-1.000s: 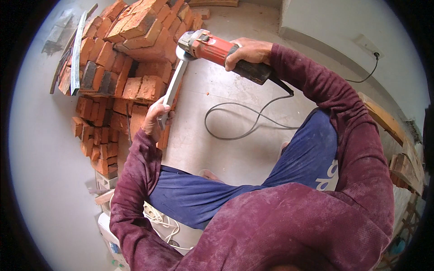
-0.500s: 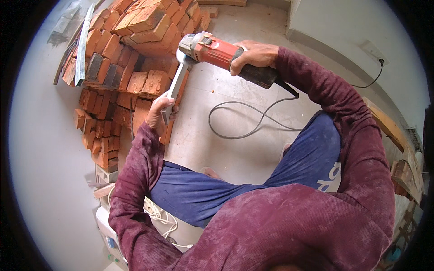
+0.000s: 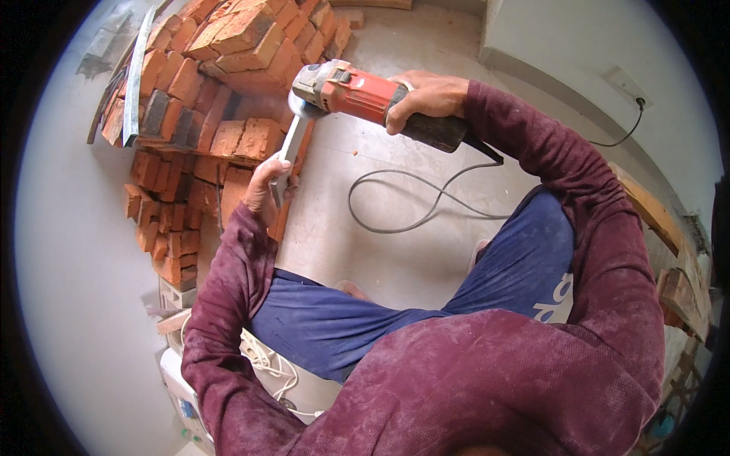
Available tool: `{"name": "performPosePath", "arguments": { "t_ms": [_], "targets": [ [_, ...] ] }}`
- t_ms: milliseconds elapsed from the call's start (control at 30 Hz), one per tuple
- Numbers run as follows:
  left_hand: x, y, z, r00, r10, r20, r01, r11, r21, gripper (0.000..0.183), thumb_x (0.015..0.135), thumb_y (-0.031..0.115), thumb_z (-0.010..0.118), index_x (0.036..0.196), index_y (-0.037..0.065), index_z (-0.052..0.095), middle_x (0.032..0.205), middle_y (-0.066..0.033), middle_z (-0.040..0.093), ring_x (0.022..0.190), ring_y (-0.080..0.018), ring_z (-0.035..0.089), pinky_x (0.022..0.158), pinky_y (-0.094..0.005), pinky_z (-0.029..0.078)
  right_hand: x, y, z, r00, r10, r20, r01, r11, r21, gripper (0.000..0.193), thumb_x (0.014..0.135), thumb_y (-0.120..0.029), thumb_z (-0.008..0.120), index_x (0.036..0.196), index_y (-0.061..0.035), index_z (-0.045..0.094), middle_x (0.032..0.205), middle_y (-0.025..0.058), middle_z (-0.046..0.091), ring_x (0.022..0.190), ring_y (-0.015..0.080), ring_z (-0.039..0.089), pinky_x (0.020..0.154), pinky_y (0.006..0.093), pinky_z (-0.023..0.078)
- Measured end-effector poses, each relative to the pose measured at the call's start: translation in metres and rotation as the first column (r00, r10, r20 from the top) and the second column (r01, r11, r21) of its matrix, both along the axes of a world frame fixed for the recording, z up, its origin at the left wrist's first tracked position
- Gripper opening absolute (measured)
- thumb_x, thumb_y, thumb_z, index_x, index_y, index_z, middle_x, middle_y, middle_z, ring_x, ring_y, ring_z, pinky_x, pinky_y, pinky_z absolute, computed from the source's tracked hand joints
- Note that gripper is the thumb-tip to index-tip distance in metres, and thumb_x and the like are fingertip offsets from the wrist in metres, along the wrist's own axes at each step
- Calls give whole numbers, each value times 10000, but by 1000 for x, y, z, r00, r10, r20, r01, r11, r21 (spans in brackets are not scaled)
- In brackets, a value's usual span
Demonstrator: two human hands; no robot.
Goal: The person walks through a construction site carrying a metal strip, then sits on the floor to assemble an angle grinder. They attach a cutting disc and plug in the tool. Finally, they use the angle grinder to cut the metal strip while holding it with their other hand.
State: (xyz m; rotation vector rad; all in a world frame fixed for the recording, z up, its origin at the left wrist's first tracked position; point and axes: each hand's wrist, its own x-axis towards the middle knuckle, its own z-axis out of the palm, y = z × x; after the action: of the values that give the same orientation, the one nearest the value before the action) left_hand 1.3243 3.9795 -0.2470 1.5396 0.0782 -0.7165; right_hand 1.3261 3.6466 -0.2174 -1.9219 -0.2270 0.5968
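My right hand is wrapped round the body of a red and grey angle grinder, whose head points left. Its round disc looks blurred and lies against the upper end of a narrow grey strip, perhaps tile or stone. Lower down, my left hand grips that strip by its other end and keeps it tilted upright, just in front of the stacked bricks. From the grinder's back end a dark cord runs down and loops over the floor.
Orange bricks are piled high at the left, with a long metal bar leaning on them. A plugged socket is on the right wall, above wooden boards. White cables lie beside my left leg.
The grinder's head has shifted slightly left and down along with the upper end of the strip. Pale dust hangs near the disc. Both hands keep their holds.
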Motion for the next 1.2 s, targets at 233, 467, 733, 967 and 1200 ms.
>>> {"name": "performPosePath", "arguments": {
  "t_ms": [233, 467, 733, 967, 1200],
  "targets": [
    [0, 1, 0, 1000, 11, 11, -11, 1000, 6, 413, 722, 353, 656, 1018, 87, 544, 774, 14, 472, 688, -101, 516, 585, -261, 374, -1, -1, 3, 999, -18, -32, 17, 1000, -18, 373, 616, -264, 756, 880, -26, 639, 792, 66, 620, 672, 163, 573, 617, 289, 465],
    [1, -1, 1, 1000, 17, 15, -17, 1000, 7, 404, 723, 344, 656, 1015, 89, 540, 796, 11, 478, 695, -105, 524, 586, -265, 376, 0, 2, 5, 996, -1, -84, 3, 1000, 18, 354, 620, -257, 753, 868, -33, 637, 791, 65, 621, 669, 163, 575, 610, 293, 464],
    [-2, 2, 1, 999, 40, -1, -40, 999, -4, 398, 740, 325, 643, 1048, 96, 537, 829, 5, 481, 720, -111, 529, 593, -266, 379, 1, 1, -1, 1000, -10, -19, 10, 1000, 24, 351, 624, -257, 754, 866, -31, 635, 774, 64, 613, 646, 160, 570, 593, 291, 464],
    [-3, 17, 3, 993, 1, -117, -33, 964, -265, 551, 744, 329, 620, 1206, 47, 515, 1037, -68, 585, 780, -147, 540, 646, -280, 410, 21, -21, -16, 987, -159, -2, 159, 987, 6, 371, 651, -276, 747, 885, -15, 626, 760, 70, 611, 560, 159, 562, 493, 290, 456],
    [-1, 30, -7, 995, -42, -93, 6, 935, -355, 645, 745, 340, 610, 1290, 18, 484, 1142, -115, 584, 815, -187, 544, 653, -295, 448, 14, -34, -3, 975, -194, -106, 208, 969, 133, 409, 676, -275, 742, 949, -11, 590, 755, 73, 603, 563, 143, 588, 493, 276, 498]
  ]
}}
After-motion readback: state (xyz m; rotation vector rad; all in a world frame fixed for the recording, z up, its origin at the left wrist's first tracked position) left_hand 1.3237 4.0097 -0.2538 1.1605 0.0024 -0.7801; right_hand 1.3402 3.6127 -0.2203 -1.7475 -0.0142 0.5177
